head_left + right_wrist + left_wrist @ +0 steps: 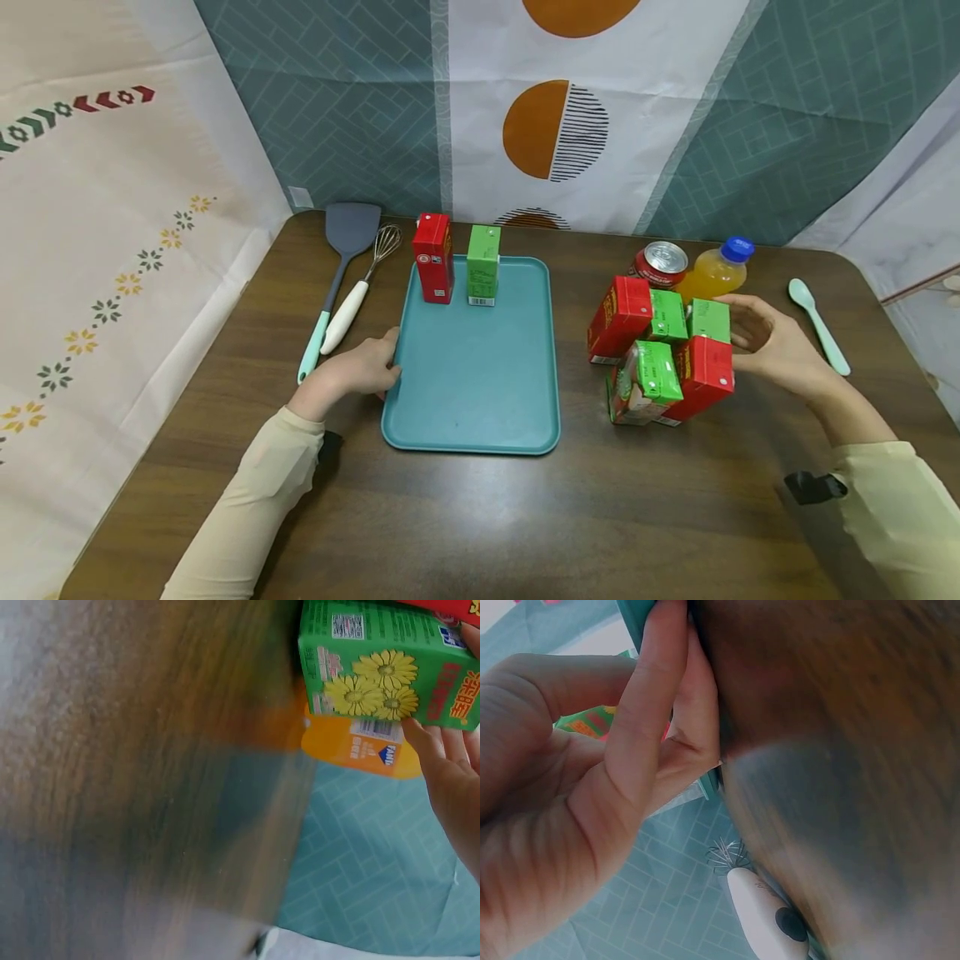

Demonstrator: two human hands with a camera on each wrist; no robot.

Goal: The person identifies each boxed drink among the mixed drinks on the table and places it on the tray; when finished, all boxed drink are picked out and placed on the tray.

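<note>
A teal tray (480,375) lies on the table with a red drink carton (433,258) and a green drink carton (483,265) standing at its far end. My left hand (362,367) holds the tray's left rim, and the left wrist view shows its fingers (656,697) at that edge. To the right of the tray, several red and green cartons stand packed together. My right hand (776,346) grips the far-right green carton (375,664), which has yellow flowers on its side, between thumb and fingers. A red carton (705,375) stands close in front of it.
Behind the cartons are a red can (662,262) and an orange drink bottle (716,271) with a blue cap. A mint spoon (819,327) lies farther right. Left of the tray lie a spatula (341,267) and a whisk (348,312). Patterned cloth (360,125) hangs along the back.
</note>
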